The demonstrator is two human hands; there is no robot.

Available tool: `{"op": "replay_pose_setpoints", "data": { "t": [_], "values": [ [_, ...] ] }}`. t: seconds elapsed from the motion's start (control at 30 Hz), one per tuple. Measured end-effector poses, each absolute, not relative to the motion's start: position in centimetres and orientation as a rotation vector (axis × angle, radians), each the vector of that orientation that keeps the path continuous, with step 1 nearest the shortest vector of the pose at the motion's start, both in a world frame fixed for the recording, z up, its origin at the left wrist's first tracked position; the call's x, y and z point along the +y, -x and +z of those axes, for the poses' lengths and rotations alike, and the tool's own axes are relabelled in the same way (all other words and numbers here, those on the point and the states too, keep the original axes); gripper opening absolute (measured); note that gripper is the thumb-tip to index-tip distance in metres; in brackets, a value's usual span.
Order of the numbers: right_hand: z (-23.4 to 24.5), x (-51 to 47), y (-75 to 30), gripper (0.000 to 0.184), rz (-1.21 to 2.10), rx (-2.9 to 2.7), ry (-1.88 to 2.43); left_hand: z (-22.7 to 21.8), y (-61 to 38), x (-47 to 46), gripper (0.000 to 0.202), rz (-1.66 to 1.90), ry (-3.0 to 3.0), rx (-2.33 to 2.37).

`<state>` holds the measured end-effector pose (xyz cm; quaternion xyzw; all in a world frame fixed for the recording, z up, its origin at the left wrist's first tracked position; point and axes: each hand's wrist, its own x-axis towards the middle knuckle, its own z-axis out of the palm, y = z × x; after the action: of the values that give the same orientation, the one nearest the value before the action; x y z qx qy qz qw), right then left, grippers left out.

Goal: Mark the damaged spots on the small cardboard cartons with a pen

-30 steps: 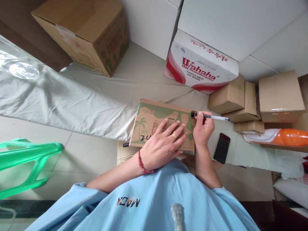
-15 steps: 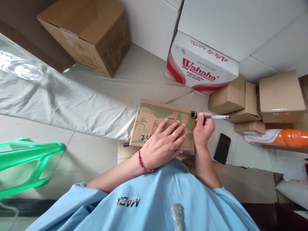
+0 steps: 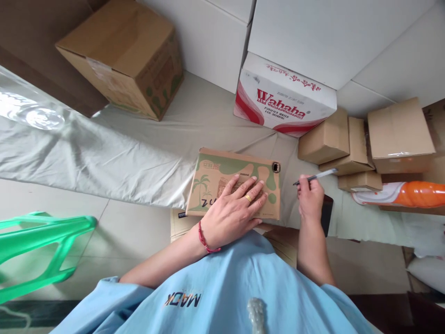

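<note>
Before us on the counter (image 3: 121, 148), the box (image 3: 227, 166) lies lengthwise left to right. Our left hand (image 3: 236, 208) rests on it, fingers spread, gripping nothing; apart from its right end, our right hand (image 3: 310, 197) pinches 1 pen (image 3: 325, 173), tip pointing boxward.

The small carton (image 3: 229, 166) is matt brown cardboard with flat green print, and the pen (image 3: 324, 174) is smooth, partly clear plastic. Beneath spreads dull, wrinkled cloth (image 3: 146, 144). Glossy clear tape (image 3: 102, 69) crosses the large carton (image 3: 121, 37), itself matt cardboard. The Wahaha box (image 3: 278, 104) looks smooth and printed, the orange bottle (image 3: 422, 193) shiny plastic, the green stool (image 3: 52, 233) glossy plastic. The ring (image 3: 248, 198) is bright, gold-coloured metal; the shirt (image 3: 225, 278), soft matt fabric.
</note>
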<state>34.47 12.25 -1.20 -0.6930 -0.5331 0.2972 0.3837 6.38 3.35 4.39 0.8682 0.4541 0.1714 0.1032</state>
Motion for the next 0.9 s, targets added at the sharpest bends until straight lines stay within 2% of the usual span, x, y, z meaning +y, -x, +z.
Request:
{"op": "replay_pose_setpoints", "data": {
  "t": [0.17, 0.3, 0.47, 0.63, 0.9],
  "values": [
    [-3.4, 9.4, -37.8, 0.075, 1.032, -1.444, 1.883, 4.4, -6.4, 3.3, 0.061, 0.517, -2.559, 1.344],
    [-4.0, 7.3, -37.4, 0.073, 1.084, -1.321, 1.848, 4.5, -6.4, 3.3, 0.061, 0.524, -2.57, 1.353],
    [-1.7, 8.3, -35.1, 0.068, 0.997, -1.119, 1.664, 4.3, -6.5, 3.4, 0.06, 0.544, -2.595, 1.364],
    [1.1, 11.3, -30.9, 0.047, 0.935, -1.218, 1.351, 4.1, -6.7, 3.4, 0.06, 0.548, -2.612, 1.387],
    [0.8, 13.5, -26.4, 0.047, 0.65, -1.45, 1.363, 4.2, -6.8, 3.3, 0.06, 0.544, -2.617, 1.395]
  ]
}}
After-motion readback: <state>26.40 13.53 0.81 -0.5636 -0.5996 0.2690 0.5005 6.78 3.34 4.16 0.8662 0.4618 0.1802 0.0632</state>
